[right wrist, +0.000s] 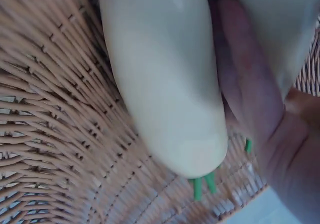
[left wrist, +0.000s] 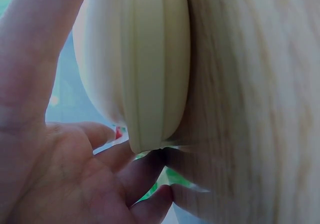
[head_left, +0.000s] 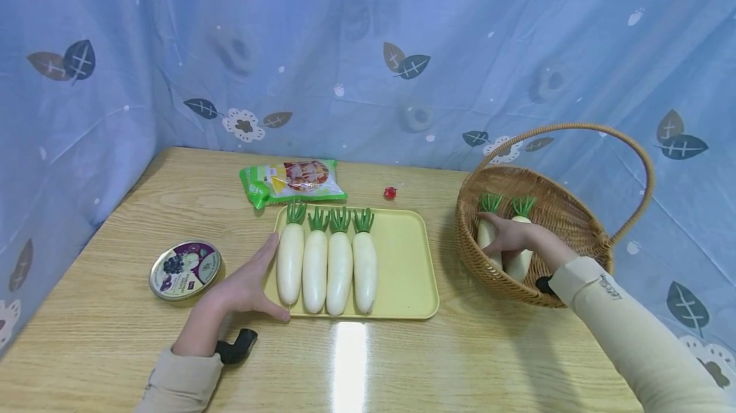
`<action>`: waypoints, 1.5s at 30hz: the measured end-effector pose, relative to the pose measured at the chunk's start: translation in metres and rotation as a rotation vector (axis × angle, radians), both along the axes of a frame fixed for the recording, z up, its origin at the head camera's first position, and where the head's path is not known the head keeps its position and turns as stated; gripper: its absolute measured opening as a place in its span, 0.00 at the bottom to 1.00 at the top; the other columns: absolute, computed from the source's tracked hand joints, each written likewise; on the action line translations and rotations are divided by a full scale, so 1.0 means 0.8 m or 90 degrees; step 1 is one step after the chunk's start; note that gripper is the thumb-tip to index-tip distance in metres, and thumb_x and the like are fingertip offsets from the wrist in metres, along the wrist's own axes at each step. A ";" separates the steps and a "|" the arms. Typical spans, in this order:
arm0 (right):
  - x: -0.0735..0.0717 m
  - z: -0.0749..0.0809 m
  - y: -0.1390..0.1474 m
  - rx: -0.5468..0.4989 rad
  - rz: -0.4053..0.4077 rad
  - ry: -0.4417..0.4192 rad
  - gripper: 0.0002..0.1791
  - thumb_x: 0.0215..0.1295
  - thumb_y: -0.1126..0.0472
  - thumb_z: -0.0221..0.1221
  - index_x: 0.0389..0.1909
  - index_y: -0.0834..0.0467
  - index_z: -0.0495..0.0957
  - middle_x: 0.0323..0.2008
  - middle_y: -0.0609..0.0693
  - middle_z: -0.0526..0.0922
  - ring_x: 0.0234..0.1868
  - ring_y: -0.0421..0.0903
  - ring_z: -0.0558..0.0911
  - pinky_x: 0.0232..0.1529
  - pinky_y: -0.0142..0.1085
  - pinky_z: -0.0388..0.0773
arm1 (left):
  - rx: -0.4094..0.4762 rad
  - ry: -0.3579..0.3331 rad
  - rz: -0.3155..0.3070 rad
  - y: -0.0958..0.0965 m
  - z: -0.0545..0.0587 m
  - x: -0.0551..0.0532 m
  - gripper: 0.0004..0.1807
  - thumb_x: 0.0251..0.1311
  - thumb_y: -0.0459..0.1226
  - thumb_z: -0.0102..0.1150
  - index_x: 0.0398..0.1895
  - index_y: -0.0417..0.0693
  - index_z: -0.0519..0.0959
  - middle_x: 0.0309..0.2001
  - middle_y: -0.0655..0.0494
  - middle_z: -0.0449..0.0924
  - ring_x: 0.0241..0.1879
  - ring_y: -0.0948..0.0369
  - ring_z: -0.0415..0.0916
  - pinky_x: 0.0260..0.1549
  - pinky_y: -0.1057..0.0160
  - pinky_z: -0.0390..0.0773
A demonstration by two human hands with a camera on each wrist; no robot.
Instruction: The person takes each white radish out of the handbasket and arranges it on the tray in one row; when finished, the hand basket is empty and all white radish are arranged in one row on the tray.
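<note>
From the head view, we see a person's right hand [head_left: 508, 236] inside a brown woven wicker basket [head_left: 554, 215] with a tall arched handle. Its thumb and fingers are curled round the left of two smooth radishes; this held radish [head_left: 486, 234] is white and elongated with a green leafy top. The second white radish [head_left: 520, 264] lies just to its right, partly beneath the wrist. We read the held radish's long axis as running from its leafy far end toward the near rim, roughly parallel with the row of four matching white radishes [head_left: 340, 272] on a pale yellow rectangular tray [head_left: 405, 266]. That tray stands to the left of the basket, its bare right portion facing it, so we judge the right hand much the nearer to the held radish. The left hand [head_left: 247, 282] is at the tray's opposite edge, thumb and fingers spread apart.

From the left wrist view, we look along the tray's side: the fingers are loosely extended about its edge, with a radish rising above the rim.

From the right wrist view, we find the hand wedged between two radishes against the wicker; the fingertips are hidden, so we cannot tell their exact contact.
</note>
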State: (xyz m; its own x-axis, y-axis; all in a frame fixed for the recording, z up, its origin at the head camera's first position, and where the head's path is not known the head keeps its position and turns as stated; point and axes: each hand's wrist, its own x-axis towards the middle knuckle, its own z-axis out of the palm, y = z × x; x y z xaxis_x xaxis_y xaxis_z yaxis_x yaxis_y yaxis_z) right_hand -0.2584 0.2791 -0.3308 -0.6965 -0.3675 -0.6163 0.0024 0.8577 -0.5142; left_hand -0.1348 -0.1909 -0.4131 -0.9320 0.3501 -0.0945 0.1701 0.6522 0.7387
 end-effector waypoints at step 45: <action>0.015 0.068 0.016 -0.161 -0.054 0.009 0.58 0.52 0.63 0.65 0.70 0.56 0.29 0.59 0.74 0.45 0.47 0.58 0.74 0.44 0.49 0.78 | -0.002 -0.005 -0.001 0.000 0.003 0.001 0.80 0.19 0.51 0.79 0.69 0.33 0.31 0.69 0.34 0.29 0.68 0.41 0.32 0.64 0.44 0.41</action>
